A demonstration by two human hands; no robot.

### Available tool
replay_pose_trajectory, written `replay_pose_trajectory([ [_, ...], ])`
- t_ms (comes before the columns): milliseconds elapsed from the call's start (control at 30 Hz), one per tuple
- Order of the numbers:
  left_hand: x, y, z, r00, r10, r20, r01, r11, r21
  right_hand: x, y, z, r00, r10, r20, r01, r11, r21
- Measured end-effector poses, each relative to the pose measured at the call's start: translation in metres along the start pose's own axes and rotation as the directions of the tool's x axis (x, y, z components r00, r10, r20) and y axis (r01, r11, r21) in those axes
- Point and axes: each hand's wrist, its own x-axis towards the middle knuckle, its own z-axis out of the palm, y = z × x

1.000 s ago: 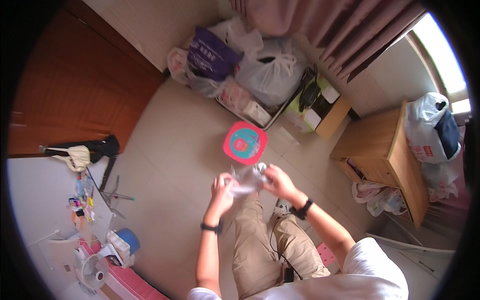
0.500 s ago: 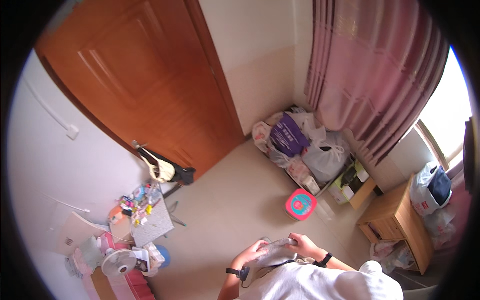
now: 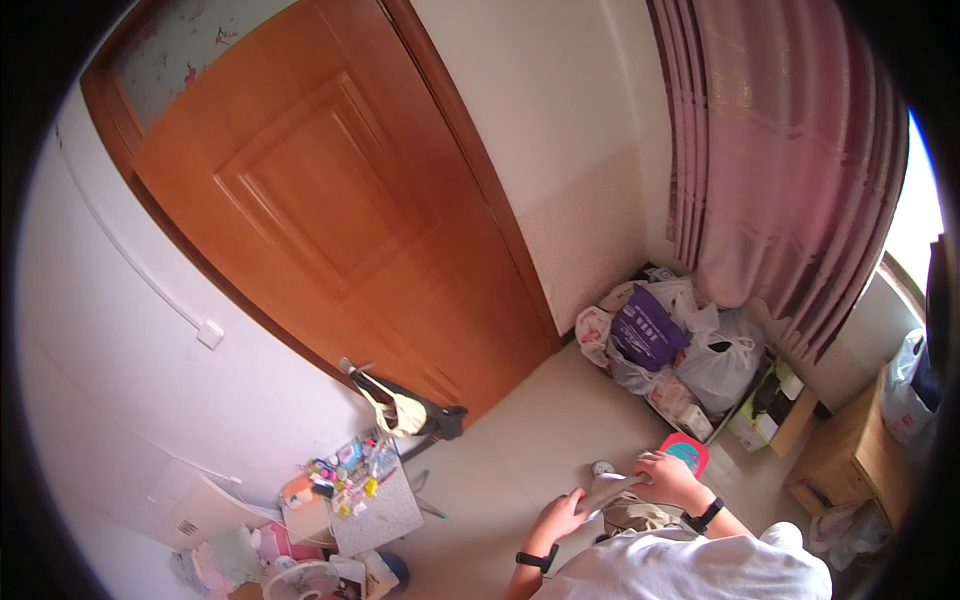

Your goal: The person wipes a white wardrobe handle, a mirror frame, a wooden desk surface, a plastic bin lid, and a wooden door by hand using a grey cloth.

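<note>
My left hand point(image 3: 560, 517) and my right hand point(image 3: 667, 478) are in front of my body at the lower middle. Between them they hold what looks like a folded grey cloth point(image 3: 608, 493), with fingers closed on its two ends. It is seen narrow and slanting, its right end higher. Dark bands circle both wrists. Just beyond the right hand, a pink tub with a teal-centred lid point(image 3: 686, 452) stands on the floor, partly covered by that hand. Below the cloth show a leg in beige trousers and a shoe point(image 3: 602, 468).
A brown door point(image 3: 330, 190) has bags hanging from its handle point(image 3: 400, 412). Small items crowd a table point(image 3: 385, 515) at lower left, near a white fan point(image 3: 302, 580). Filled plastic bags point(image 3: 715, 370) sit in the far corner beside an open carton point(image 3: 765, 410). A wooden cabinet point(image 3: 845, 455) stands right.
The view has turned left, so the room shifts rightward in the picture. My hands have moved closer to the pink tub, the right one now overlapping it. The cloth looks narrower and more tilted.
</note>
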Motion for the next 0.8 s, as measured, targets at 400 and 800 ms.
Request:
replay_pose_trajectory([
  [400,0.073,-0.021,-0.157,0.714,0.045,-0.699,0.269,0.904,0.333,0.211,0.025,0.019,0.996,0.067,-0.065,-0.064,0.997,0.051],
  [800,0.207,-0.024,-0.353,0.525,-0.376,-0.763,-0.165,0.835,-0.524,0.464,-0.024,-0.042,0.910,0.142,-0.389,0.026,0.918,0.395],
])
